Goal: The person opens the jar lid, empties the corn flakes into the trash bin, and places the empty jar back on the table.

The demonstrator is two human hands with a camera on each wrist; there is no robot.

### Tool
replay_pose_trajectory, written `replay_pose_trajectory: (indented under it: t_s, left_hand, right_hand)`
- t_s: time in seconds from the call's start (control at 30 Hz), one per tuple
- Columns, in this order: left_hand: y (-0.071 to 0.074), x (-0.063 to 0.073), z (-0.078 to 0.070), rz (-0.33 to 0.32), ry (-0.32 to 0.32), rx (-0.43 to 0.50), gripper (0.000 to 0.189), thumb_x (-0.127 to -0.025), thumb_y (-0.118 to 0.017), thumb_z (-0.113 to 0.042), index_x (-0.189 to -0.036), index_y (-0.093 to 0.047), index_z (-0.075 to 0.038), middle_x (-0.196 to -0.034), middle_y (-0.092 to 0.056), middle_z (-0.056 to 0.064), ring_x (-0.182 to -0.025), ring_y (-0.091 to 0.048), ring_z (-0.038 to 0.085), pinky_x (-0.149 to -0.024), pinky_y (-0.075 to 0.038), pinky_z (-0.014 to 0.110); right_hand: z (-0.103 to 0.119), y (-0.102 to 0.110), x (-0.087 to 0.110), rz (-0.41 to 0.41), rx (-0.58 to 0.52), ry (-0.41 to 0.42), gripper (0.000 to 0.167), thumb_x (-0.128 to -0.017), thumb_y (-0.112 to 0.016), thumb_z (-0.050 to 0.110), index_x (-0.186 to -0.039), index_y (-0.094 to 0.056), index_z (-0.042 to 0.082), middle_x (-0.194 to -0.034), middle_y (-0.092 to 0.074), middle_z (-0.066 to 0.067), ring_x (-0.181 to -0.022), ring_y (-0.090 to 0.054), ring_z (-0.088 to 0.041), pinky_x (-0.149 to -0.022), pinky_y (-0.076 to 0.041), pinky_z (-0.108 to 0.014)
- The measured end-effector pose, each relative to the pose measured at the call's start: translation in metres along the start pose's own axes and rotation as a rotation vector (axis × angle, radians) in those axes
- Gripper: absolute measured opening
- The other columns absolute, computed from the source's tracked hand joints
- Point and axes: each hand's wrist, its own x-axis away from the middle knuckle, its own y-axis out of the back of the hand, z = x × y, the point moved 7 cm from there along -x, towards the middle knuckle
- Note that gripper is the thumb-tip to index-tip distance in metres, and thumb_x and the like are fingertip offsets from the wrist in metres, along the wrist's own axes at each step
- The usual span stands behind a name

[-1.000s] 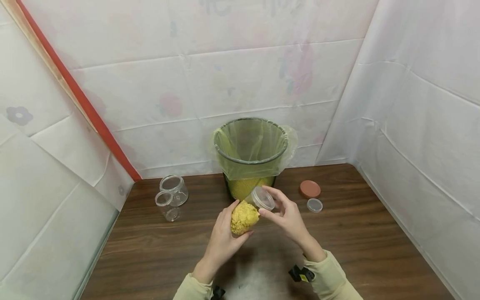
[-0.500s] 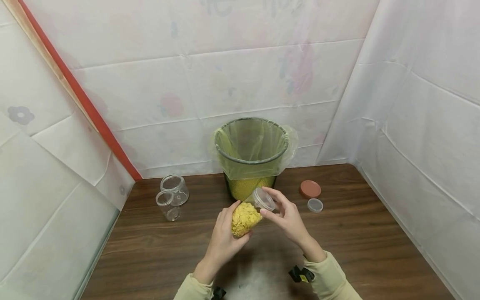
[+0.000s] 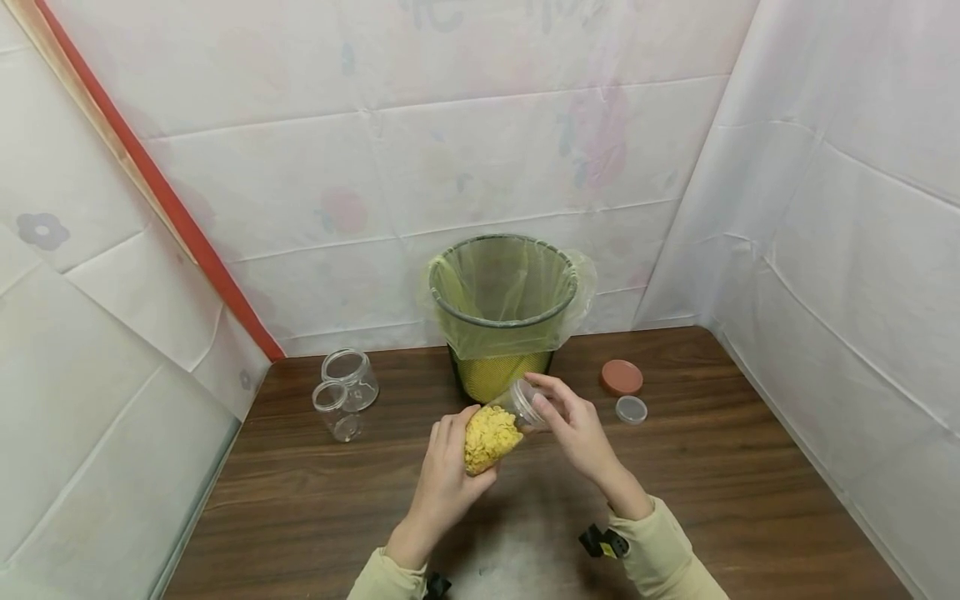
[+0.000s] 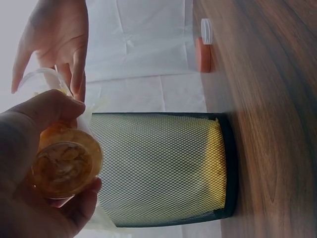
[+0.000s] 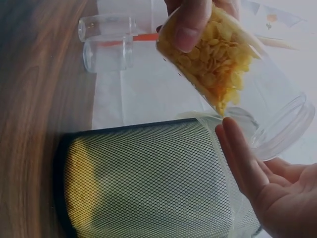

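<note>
My left hand (image 3: 450,467) grips a tilted clear jar (image 5: 270,94) around its lower part. Yellow flakes (image 3: 491,435) are heaped in the bottom end; the other end is clear. My right hand (image 3: 585,442) is at the jar's rimmed top end, with the thumb over the end and a finger along the upper edge. In the right wrist view its fingers (image 5: 237,144) look straight and lie by the jar's side near the rim. Whether a clear lid covers this end cannot be told. The left wrist view shows the jar's round base (image 4: 64,166) toward the camera.
A mesh bin (image 3: 502,375) with a yellowish bag over its rim stands behind the hands. Two clear jars (image 3: 347,404) stand at the left. At the right lie a reddish lid (image 3: 621,377) and a small clear lid (image 3: 632,409). White sheets surround the wooden table (image 3: 300,517).
My right thumb has shifted from below the jar's rim up onto its end. The jar has turned slightly and its rimmed end faces more to the right. My left hand keeps its grip.
</note>
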Motion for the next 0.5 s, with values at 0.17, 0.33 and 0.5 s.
replay_pose_trajectory:
  t_s: [0.17, 0.33, 0.5]
  left_hand:
    - [0.003, 0.0, -0.002, -0.008, -0.024, -0.064, 0.082, -0.056, -0.083, -0.017, -0.13, -0.049, -0.007, -0.104, -0.054, 0.007, -0.087, -0.047, 0.021, -0.075, -0.044, 0.035]
    - [0.006, 0.001, -0.006, -0.028, -0.063, -0.125, 0.082, -0.054, -0.081, -0.015, -0.13, -0.05, -0.005, -0.105, -0.054, 0.009, -0.088, -0.049, 0.023, -0.077, -0.044, 0.036]
    - [0.008, 0.001, -0.013, -0.051, -0.128, -0.194, 0.079, -0.057, -0.079, -0.013, -0.13, -0.051, -0.002, -0.105, -0.054, 0.014, -0.089, -0.05, 0.027, -0.078, -0.045, 0.039]
  right_hand:
    - [0.004, 0.005, -0.005, -0.045, 0.104, -0.002, 0.03, -0.098, -0.05, 0.017, -0.127, -0.058, 0.012, -0.122, -0.064, -0.012, -0.099, -0.066, -0.021, -0.07, -0.052, -0.026]
    - [0.009, 0.003, -0.009, -0.038, 0.169, -0.01, 0.027, -0.098, -0.052, 0.024, -0.122, -0.061, 0.014, -0.11, -0.068, -0.007, -0.091, -0.068, -0.018, -0.067, -0.053, -0.026]
    - [0.009, -0.003, -0.01, -0.032, 0.239, -0.029, 0.028, -0.097, -0.052, 0.034, -0.118, -0.063, 0.018, -0.103, -0.067, -0.001, -0.087, -0.067, -0.012, -0.073, -0.054, -0.027]
